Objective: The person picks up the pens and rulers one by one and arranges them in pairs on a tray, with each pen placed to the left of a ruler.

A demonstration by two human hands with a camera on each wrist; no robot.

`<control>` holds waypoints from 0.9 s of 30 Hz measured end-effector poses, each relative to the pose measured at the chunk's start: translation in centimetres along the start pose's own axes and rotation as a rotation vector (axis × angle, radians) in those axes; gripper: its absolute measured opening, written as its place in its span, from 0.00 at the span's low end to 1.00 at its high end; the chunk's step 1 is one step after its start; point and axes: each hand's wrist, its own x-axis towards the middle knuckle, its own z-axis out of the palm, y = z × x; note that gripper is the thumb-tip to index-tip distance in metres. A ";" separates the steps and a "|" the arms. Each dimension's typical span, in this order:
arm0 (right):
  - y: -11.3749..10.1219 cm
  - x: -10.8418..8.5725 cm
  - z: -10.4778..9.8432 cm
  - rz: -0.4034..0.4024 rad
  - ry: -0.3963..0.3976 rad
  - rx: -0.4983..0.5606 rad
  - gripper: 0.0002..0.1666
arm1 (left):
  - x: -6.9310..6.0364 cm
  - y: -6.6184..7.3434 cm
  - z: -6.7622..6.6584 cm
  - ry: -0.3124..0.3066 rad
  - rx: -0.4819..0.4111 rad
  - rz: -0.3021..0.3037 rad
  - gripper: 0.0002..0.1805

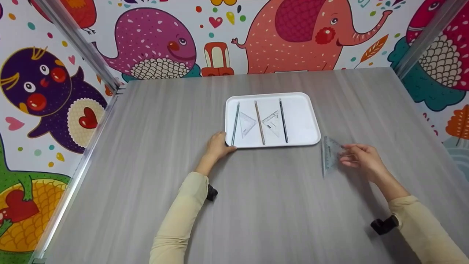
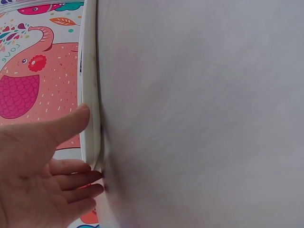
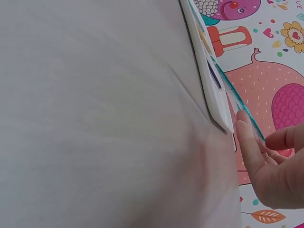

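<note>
A white tray lies on the table. On it rest three pencils, a greenish one, a brown one and a black one, with a clear set square and another clear set square in the gaps between them. My left hand holds the tray's near left corner, thumb along the near side. To the right of the tray, my right hand pinches a third clear set square between thumb and fingers, its long ruled edge towards the tray. The right wrist view shows this set square edge-on.
The grey wood-grain table stretches around the tray. Printed wall panels with cartoon animals stand behind it and along both sides, with metal posts at the corners.
</note>
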 end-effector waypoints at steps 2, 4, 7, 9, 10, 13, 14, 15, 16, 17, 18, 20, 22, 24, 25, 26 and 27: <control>-0.2 0.3 0.2 0.002 -0.006 0.039 0.17 | 0.0 0.0 0.0 -0.001 0.001 0.006 0.27; -0.5 0.6 0.3 0.002 -0.002 0.041 0.16 | 0.0 0.0 0.0 -0.003 -0.002 0.007 0.27; -0.9 1.1 0.6 0.004 0.011 0.038 0.14 | 0.1 -0.1 0.0 -0.005 -0.006 0.004 0.27; -1.1 1.4 0.8 0.005 0.029 0.021 0.13 | 0.1 -0.1 0.0 -0.004 -0.006 0.001 0.26; -1.2 1.5 0.9 0.006 0.036 0.016 0.12 | 0.1 -0.1 0.0 -0.003 -0.005 0.000 0.26; -1.5 2.0 1.0 0.015 0.039 0.025 0.11 | 0.0 -0.1 -0.1 -0.002 -0.003 -0.003 0.25; -1.6 2.1 1.0 0.018 0.039 0.028 0.11 | 0.0 0.0 -0.1 -0.002 -0.003 -0.005 0.25; -1.7 2.3 1.0 0.023 0.038 0.038 0.11 | 0.0 0.0 -0.1 -0.003 -0.004 -0.007 0.25; -1.8 2.4 1.1 0.028 0.036 0.044 0.11 | 0.0 0.0 -0.1 -0.003 -0.006 -0.009 0.25; -1.9 2.6 1.1 0.034 0.037 0.049 0.11 | 0.0 0.0 -0.1 -0.004 -0.008 -0.011 0.25; -2.0 2.8 1.2 0.038 0.039 0.047 0.10 | 0.0 0.0 -0.1 -0.004 -0.012 -0.013 0.25; -2.2 3.1 1.3 0.043 0.048 0.032 0.10 | 0.0 0.0 -0.1 -0.003 -0.018 -0.012 0.26; -2.4 3.5 1.4 0.044 0.055 0.008 0.10 | 0.0 0.0 -0.1 -0.001 -0.026 -0.011 0.26; -2.6 3.9 1.5 0.039 0.056 -0.012 0.10 | 0.0 0.0 -0.1 0.000 -0.031 -0.009 0.26; -2.7 4.1 1.5 0.037 0.055 -0.012 0.10 | 0.0 0.0 -0.1 0.001 -0.031 -0.008 0.26; -2.8 4.3 1.5 0.037 0.053 -0.015 0.10 | 0.0 0.0 -0.1 0.002 -0.029 -0.006 0.26; -2.9 4.5 1.5 0.038 0.051 -0.019 0.11 | -0.1 0.0 -0.1 0.001 -0.027 -0.008 0.26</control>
